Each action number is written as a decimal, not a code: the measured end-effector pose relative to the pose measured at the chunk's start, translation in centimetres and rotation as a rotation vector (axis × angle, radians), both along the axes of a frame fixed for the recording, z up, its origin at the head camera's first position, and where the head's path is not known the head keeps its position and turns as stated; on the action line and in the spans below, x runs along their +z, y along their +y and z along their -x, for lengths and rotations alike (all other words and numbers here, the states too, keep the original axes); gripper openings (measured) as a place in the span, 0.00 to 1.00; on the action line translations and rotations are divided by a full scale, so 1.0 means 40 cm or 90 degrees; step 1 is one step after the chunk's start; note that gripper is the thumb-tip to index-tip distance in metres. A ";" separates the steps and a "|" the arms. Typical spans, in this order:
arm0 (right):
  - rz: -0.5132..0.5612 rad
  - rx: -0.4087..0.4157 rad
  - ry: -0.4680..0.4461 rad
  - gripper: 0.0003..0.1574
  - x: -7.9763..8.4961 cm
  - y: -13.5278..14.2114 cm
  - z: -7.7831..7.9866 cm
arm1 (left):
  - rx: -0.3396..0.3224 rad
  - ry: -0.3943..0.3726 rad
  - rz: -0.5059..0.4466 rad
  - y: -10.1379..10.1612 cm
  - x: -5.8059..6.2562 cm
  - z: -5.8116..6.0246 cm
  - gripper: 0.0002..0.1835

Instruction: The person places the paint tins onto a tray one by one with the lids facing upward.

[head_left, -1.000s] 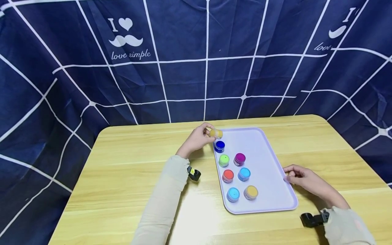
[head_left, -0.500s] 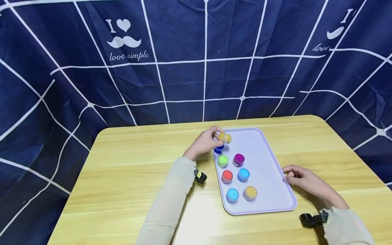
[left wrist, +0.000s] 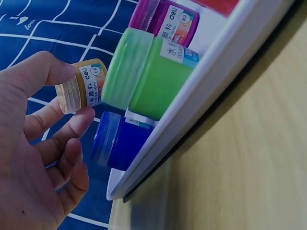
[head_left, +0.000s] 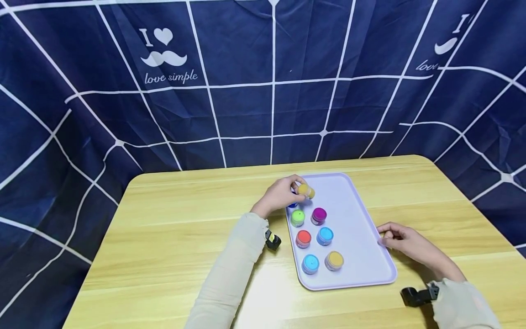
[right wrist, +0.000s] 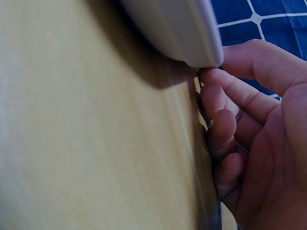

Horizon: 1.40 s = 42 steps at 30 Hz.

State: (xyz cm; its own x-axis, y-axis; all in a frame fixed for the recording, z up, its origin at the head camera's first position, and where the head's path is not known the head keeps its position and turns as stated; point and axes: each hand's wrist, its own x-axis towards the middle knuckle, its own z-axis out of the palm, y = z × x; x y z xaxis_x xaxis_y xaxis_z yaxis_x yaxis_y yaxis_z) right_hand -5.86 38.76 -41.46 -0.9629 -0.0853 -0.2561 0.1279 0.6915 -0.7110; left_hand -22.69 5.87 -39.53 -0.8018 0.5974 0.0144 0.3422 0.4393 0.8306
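Note:
My left hand (head_left: pixel 281 196) pinches a small jar of ochre paint (head_left: pixel 307 191) between thumb and fingers, over the far left part of the lilac tray (head_left: pixel 361 237). Tilted on its side, the ochre paint jar (left wrist: pixel 91 85) shows its label in the left wrist view. Partly hidden behind that hand stands a dark blue paint jar (head_left: pixel 292 204), clearer in the left wrist view. A green jar (head_left: pixel 297 218) and a purple jar (head_left: pixel 318 216) stand just nearer. At the tray's right edge, my right hand (head_left: pixel 404 238) pinches the rim between thumb and fingertips.
Nearer on the tray stand a red jar (head_left: pixel 303 238), a blue jar (head_left: pixel 325 236), a light blue jar (head_left: pixel 310 263) and another ochre jar (head_left: pixel 334 260). The wooden table (head_left: pixel 176 242) ends at a dark blue curtain (head_left: pixel 242 109) with white lines.
My left hand has carried the ochre jar rightward and slightly nearer, from the tray's far left corner to over its surface. The right hand stays at the tray's edge.

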 end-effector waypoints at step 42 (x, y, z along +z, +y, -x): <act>0.011 0.001 0.025 0.20 -0.006 0.001 -0.003 | -0.013 0.126 0.143 0.055 -0.045 0.019 0.21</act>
State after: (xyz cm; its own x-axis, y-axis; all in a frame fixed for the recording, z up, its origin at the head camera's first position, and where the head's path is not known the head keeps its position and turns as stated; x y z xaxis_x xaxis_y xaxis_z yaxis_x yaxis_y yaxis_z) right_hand -5.76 38.78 -41.69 -0.9720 -0.0908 -0.2169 0.0990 0.6788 -0.7276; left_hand -23.44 8.06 -41.34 -0.7843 0.6194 0.0348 0.4988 0.5963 0.6289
